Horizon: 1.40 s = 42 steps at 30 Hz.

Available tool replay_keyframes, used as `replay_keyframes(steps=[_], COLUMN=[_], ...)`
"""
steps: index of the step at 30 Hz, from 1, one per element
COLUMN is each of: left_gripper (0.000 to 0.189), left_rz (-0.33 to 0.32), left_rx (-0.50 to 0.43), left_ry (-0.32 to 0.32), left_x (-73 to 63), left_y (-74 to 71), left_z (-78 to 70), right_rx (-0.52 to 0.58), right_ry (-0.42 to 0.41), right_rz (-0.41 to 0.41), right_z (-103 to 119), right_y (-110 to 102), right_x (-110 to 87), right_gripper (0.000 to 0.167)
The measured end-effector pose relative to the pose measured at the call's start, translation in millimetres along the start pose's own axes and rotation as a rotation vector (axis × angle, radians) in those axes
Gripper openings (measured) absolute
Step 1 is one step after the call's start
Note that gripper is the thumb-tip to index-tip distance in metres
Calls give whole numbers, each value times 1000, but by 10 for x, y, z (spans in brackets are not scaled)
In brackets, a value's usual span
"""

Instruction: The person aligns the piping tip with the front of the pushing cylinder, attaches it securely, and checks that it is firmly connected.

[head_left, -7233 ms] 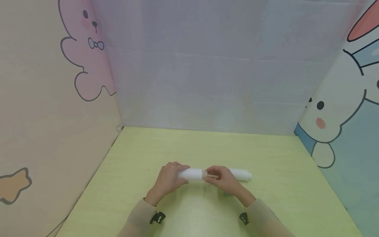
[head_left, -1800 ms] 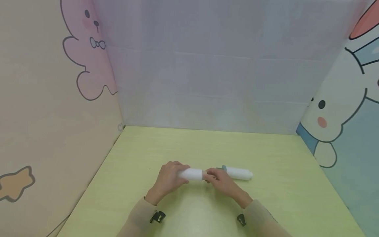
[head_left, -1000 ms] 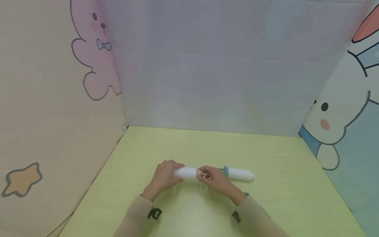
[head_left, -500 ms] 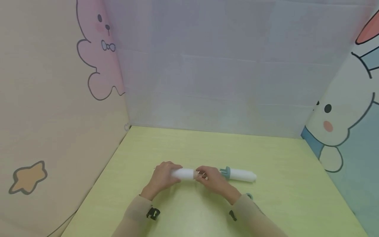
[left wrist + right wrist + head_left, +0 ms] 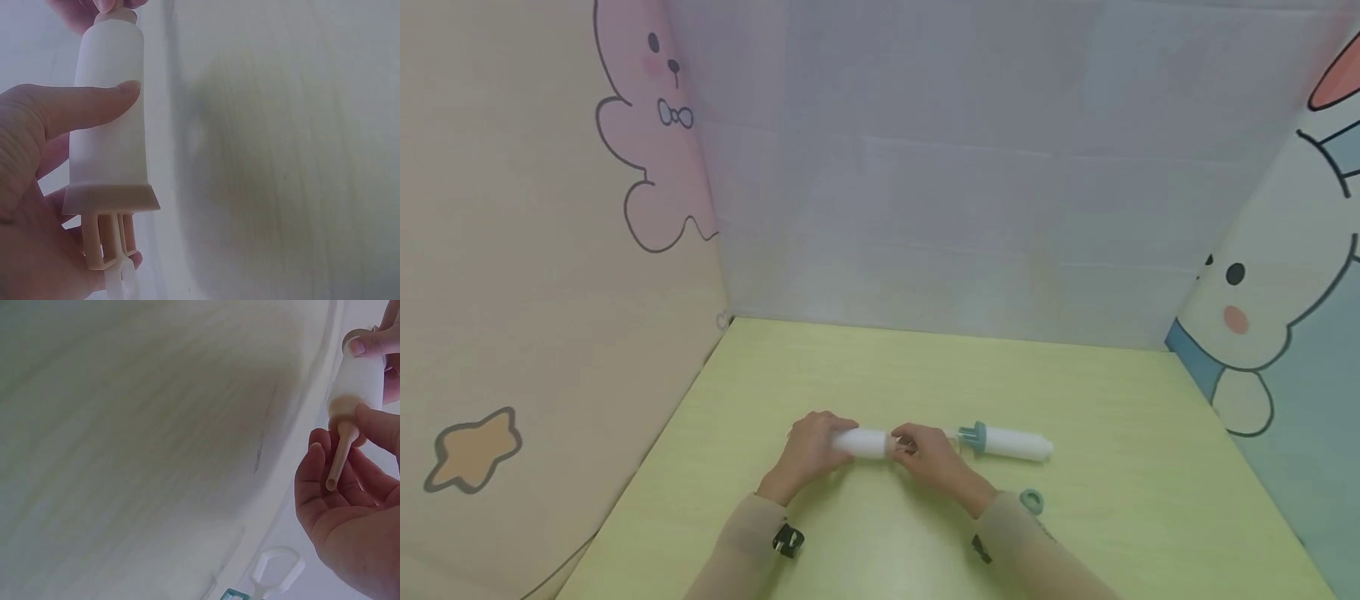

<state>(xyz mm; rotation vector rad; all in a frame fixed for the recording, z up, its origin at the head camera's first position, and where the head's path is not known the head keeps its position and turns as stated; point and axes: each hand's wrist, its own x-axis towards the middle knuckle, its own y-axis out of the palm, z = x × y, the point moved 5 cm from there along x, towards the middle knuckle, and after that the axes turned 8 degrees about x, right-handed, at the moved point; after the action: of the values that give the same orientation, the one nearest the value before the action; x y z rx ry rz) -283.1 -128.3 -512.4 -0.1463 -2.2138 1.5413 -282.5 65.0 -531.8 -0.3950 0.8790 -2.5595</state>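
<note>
My left hand (image 5: 808,457) wraps round the barrel of a white plunger syringe (image 5: 865,443), held lying sideways over the table. In the left wrist view its thumb lies across the barrel, above a beige pronged collar (image 5: 111,199) with a white plunger handle (image 5: 122,278) sticking out. At the opposite end my right hand (image 5: 932,460) pinches the beige end cap. A thin hollow beige nozzle (image 5: 342,456) juts from that cap between the right fingers. Just right of this hand lies a second white syringe (image 5: 1017,444) with a teal collar (image 5: 973,437).
A teal ring (image 5: 1032,501) lies on the table near the right sleeve. The yellow-green table (image 5: 1150,467) is bordered by a plain back wall (image 5: 887,183) and cartoon-printed side panels. In the right wrist view the second syringe's white loop handle (image 5: 278,569) shows at the bottom.
Both hands have shifted left with the syringe, uncovering the second syringe's collar and the teal ring. The right fingers have moved about at the cap and nozzle; the left grip is unchanged.
</note>
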Motion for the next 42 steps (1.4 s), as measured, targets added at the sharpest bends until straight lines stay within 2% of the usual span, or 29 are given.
replay_keyframes(steps=[5, 12, 20, 26, 30, 36, 42], left_gripper=[42, 42, 40, 43, 46, 52, 55], left_rz=[-1, -16, -52, -40, -34, -3, 5], left_rx=[3, 21, 58, 50, 87, 112, 123], left_ry=[-12, 0, 53, 57, 75, 35, 12], left_x=[5, 21, 60, 73, 84, 86, 87], left_y=[59, 152, 195, 211, 216, 260, 221], left_z=[58, 97, 64, 61, 52, 71, 39], right_rx=[12, -26, -14, -9, -9, -8, -19], right_ry=[29, 28, 62, 78, 76, 80, 89], right_rz=[-13, -41, -59, -49, -31, -18, -15], right_z=[-15, -13, -44, -53, -62, -94, -100], right_y=[40, 58, 49, 47, 56, 62, 50], right_x=[17, 19, 9, 16, 15, 16, 4], right_gripper=[27, 27, 27, 28, 32, 38, 41])
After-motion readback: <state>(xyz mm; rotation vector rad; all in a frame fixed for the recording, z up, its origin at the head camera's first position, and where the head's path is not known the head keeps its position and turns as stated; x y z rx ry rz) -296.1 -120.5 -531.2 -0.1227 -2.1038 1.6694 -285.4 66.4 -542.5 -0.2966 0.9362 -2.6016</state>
